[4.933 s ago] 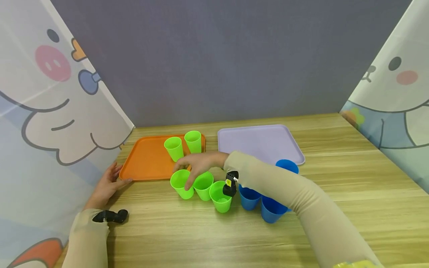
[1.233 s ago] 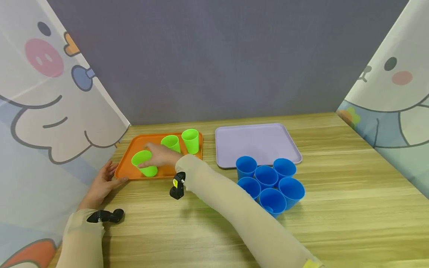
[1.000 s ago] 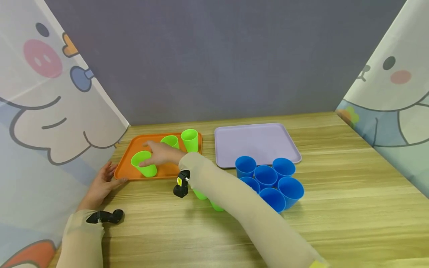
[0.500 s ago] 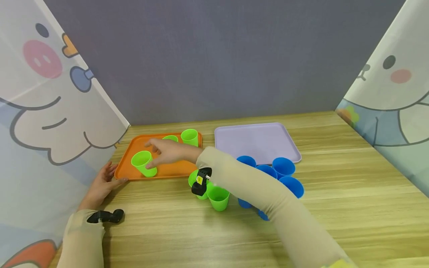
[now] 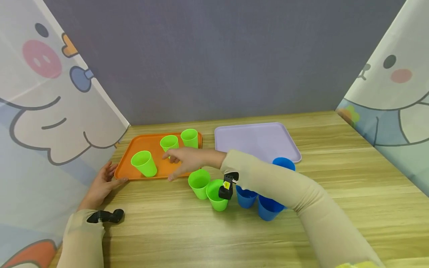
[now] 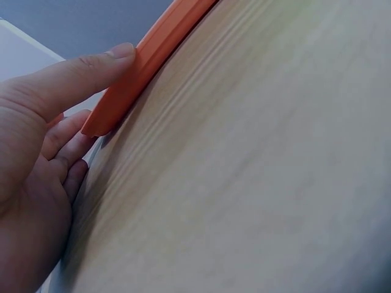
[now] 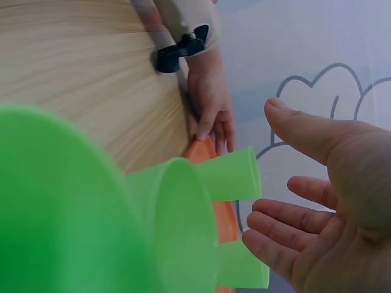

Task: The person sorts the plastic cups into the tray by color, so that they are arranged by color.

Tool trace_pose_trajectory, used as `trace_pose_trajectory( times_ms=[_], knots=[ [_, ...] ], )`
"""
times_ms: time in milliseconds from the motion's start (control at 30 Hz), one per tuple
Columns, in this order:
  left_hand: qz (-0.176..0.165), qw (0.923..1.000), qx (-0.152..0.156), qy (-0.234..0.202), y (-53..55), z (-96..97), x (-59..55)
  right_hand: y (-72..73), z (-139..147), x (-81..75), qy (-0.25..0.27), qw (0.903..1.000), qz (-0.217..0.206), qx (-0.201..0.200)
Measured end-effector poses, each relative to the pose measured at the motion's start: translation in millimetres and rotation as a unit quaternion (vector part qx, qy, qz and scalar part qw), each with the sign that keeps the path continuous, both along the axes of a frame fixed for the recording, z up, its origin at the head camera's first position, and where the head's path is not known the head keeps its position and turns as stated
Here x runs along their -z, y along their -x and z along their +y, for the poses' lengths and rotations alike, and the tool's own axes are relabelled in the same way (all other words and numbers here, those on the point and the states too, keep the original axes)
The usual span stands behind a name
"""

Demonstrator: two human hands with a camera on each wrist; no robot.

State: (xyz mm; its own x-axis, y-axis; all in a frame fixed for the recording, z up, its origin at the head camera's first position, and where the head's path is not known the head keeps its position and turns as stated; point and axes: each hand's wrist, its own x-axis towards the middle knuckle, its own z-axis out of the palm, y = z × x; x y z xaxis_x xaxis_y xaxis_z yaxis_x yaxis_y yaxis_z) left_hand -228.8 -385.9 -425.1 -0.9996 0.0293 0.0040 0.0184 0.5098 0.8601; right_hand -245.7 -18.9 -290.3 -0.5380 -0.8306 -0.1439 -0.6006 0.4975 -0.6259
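My left hand (image 5: 104, 182) holds the near left corner of the orange tray (image 5: 134, 145), thumb along its front rim and fingers at its side. Three green cups stand upright on this tray: a front-left cup (image 5: 144, 163), a middle cup (image 5: 169, 142) and a back-right cup (image 5: 190, 137). My right hand (image 5: 189, 160), fingers spread and holding nothing, hovers over the tray's front right part. Just in front of it on the table are two more green cups, one (image 5: 199, 185) beside the other (image 5: 218, 204), which the wrist camera partly covers.
Several blue cups (image 5: 268, 211) stand to the right, mostly hidden under my right sleeve (image 5: 278, 182). Behind them lies a lilac tray (image 5: 251, 137). A grey wall (image 5: 228, 63) closes off the wooden table (image 5: 167, 234) at the back, with printed cloths at both sides.
My right hand carried a green cup from the table to the orange tray's front left, let go, and moved back right. My left hand stays at the tray corner.
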Motion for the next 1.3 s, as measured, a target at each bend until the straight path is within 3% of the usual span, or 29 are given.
trace_pose_trajectory(
  times_ms=[233,567,833,1300],
  knots=[
    [-0.001,1.0,-0.002,-0.001,-0.3,0.2,0.1,-8.9,24,7.1,-0.024,0.9997,-0.009,-0.003],
    [0.002,1.0,0.001,-0.002,0.3,-1.2,2.0,-12.6,54,17.6,-0.029,0.9985,-0.041,0.021],
    [-0.001,1.0,-0.002,-0.003,-0.4,-2.5,3.3,-13.2,60,20.6,-0.052,0.9972,-0.041,0.036],
    [0.005,0.9999,0.002,-0.013,1.0,-1.4,1.1,-11.6,62,25.6,-0.03,0.9971,-0.052,0.045]
  ],
)
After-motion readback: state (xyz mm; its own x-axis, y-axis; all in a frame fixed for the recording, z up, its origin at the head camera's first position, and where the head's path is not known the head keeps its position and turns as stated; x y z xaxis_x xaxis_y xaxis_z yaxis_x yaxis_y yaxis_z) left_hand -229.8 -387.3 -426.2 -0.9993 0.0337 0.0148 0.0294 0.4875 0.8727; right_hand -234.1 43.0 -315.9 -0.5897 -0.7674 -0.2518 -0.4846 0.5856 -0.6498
